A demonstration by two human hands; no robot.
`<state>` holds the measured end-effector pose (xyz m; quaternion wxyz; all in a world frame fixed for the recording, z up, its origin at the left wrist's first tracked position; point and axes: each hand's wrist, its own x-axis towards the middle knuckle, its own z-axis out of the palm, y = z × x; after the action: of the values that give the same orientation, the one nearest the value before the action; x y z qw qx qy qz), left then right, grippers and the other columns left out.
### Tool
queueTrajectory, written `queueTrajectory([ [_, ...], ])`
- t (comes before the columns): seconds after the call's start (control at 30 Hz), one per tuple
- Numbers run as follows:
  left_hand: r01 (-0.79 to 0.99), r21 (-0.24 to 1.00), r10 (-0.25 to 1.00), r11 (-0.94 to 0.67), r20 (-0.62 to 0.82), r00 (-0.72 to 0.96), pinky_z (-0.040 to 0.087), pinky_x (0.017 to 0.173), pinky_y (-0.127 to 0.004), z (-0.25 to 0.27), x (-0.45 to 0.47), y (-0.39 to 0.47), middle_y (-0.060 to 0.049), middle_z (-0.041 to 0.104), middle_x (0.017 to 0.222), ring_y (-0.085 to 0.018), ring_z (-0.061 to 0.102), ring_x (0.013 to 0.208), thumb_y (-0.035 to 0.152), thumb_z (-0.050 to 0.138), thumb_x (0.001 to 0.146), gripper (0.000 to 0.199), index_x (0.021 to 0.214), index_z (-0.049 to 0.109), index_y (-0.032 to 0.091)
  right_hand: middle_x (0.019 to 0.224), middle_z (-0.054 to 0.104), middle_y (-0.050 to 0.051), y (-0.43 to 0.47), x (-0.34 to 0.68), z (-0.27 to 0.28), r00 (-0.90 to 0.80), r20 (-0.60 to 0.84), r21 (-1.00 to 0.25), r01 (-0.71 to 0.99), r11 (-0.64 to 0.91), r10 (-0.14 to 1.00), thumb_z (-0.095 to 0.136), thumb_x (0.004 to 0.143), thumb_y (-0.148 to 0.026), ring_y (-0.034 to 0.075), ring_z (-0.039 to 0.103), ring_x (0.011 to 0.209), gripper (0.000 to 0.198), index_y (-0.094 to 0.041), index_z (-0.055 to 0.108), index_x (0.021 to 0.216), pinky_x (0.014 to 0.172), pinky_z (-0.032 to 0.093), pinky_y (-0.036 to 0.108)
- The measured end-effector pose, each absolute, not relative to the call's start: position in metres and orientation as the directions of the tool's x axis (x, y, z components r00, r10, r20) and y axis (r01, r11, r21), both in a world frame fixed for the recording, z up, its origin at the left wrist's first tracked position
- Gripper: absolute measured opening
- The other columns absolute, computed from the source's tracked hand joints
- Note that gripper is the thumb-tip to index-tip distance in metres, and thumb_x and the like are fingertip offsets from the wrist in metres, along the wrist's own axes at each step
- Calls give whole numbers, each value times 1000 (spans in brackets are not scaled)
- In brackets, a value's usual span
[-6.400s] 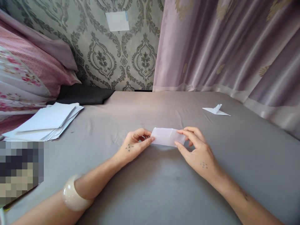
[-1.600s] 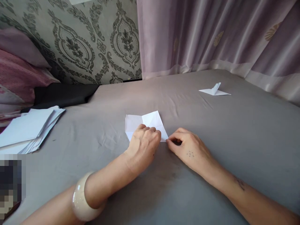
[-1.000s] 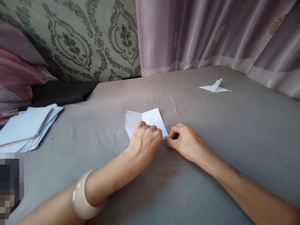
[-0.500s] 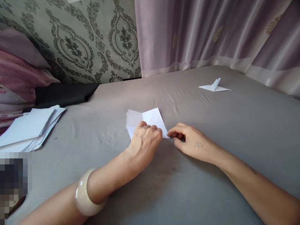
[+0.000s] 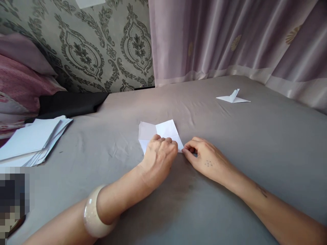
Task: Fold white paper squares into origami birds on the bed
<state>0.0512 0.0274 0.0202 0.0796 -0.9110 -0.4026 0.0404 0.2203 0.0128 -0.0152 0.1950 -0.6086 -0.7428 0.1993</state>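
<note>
A creased white sheet of paper [image 5: 167, 129] lies on the grey bedsheet in the middle of the view, its folded panels standing out at the far side. My left hand [image 5: 160, 153], fingers curled, rests over the near part of the paper and hides that part. At the paper's right corner, my right hand [image 5: 200, 153] pinches the tip between thumb and forefinger. A wide pale bangle [image 5: 95, 212] circles my left wrist.
A folded paper figure [image 5: 233, 98] sits at the back right. Stacked white sheets [image 5: 30, 139] lie at the left beside a black cloth [image 5: 74, 103]. Behind the grey bedsheet [image 5: 122, 109] are a patterned wall [image 5: 114, 44] and a purple curtain [image 5: 204, 41].
My right thumb and forefinger have closed on the paper's right corner, the hand shifting slightly left. My left hand stays over the paper. The whole view has tilted up a little.
</note>
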Motion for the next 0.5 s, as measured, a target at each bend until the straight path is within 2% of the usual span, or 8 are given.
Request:
queueTrajectory([
  [0.13,724,-177,730,-666,45,682,46,67,-35,16,50,28,-7,63,67,-23,65,64,1,51,69,15,69,55,16,84,61,3,11,218,-17,-199,64,-463,862,206,978,50,88,-22,18,58,83,16,-21,61,78,71,41,29],
  [0.27,726,-159,726,-669,69,685,46,67,-35,13,49,29,-6,63,64,-23,65,63,1,50,68,17,66,54,17,84,60,3,9,214,-19,-207,102,-407,884,231,973,50,89,-22,19,57,83,14,-21,59,78,69,40,29],
  [0.4,738,-141,745,-660,4,667,45,69,-35,17,51,29,-7,64,66,-23,65,64,0,49,68,17,66,54,16,82,60,1,9,215,-20,-173,122,-397,894,208,977,52,87,-24,18,56,81,13,-21,56,75,66,39,28],
  [0.5,745,-139,756,-653,-65,651,46,72,-35,23,53,28,-7,65,68,-23,66,67,0,50,68,17,68,55,16,83,59,0,10,220,-20,-201,100,-437,871,225,974,52,88,-26,17,56,80,11,-22,55,78,65,39,27],
])
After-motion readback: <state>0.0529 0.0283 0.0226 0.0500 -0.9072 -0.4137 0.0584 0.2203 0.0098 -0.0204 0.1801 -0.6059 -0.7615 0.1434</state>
